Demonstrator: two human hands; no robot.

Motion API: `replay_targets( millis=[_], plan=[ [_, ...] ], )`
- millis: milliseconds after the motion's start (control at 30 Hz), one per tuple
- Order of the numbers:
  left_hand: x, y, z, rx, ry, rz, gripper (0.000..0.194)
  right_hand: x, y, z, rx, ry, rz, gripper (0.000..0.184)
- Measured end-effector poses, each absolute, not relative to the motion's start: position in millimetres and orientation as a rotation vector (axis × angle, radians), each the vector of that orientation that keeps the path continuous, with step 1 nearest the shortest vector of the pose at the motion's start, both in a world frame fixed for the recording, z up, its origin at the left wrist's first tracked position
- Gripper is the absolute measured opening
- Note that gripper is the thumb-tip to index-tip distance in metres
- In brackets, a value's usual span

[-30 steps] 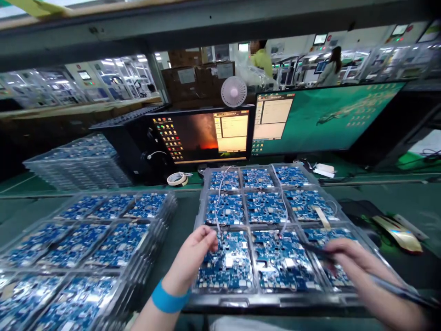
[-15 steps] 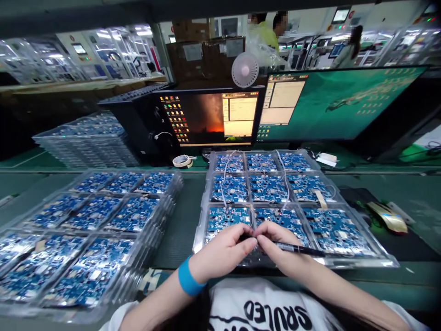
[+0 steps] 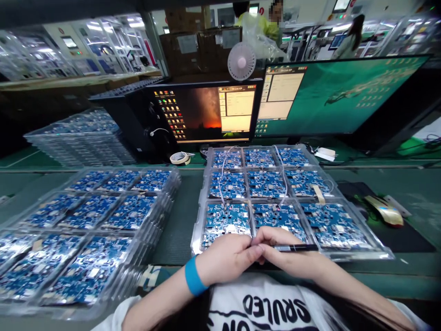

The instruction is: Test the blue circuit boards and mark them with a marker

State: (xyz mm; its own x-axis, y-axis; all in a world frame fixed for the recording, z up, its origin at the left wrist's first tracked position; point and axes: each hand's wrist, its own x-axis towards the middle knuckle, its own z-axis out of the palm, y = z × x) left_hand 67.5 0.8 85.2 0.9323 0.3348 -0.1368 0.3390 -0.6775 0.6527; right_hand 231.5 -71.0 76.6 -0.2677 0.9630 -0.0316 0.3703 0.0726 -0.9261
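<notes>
- Right hand (image 3: 292,263): closed on the pen (image 3: 299,248) at the board tray's (image 3: 365,254) near edge; the pen's long axis runs roughly parallel to that edge.
- Left hand (image 3: 227,257): fingers meet the right hand; grip contents hidden.
- Left of the board tray: open strip of surface (image 3: 179,230).
- Right: mouse (image 3: 385,211).

This is an electronics factory floor. Blue circuit boards (image 3: 267,185) fill a clear tray (image 3: 372,254) in front of the sunset-screen monitor (image 3: 198,110); behind that monitor are cardboard boxes (image 3: 186,57), co-workers (image 3: 271,30) and brightly lit equipment (image 3: 106,55).
</notes>
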Motion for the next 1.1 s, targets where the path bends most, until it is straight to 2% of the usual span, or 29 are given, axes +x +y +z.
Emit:
replay_targets(
  millis=[267,400,533,633,733,867,1100],
  plan=[
    [71.1,-1.9,76.9,2.501,0.495,-0.076,0.07,243.1,-75.8,81.9,-1.235,-1.941,1.178,0.017],
    [70.4,-0.6,71.9,2.524,0.518,-0.063,0.065,244.7,-79.0,91.1,-1.182,-2.036,1.209,0.023],
    [69.7,2.1,69.2,2.556,0.487,0.045,0.062,254.2,-84.8,81.0,-1.188,-1.73,1.323,0.028],
    [70.5,5.2,67.1,2.563,0.524,0.093,0.061,275.4,-89.1,54.2,-1.403,-1.204,1.105,0.027],
    [73.5,7.7,65.9,2.575,0.56,0.125,0.06,298.1,-93.4,31.1,-1.746,-1.001,0.777,0.018],
    [81.3,8.8,67.8,2.578,0.473,0.12,0.067,306.4,-101.8,26.9,-2.006,-1.178,0.624,0.017],
    [91.9,10.3,67.7,2.551,0.407,0.062,0.069,298.8,-103.1,28.5,-2.033,-1.428,0.511,0.021]
  ],
)
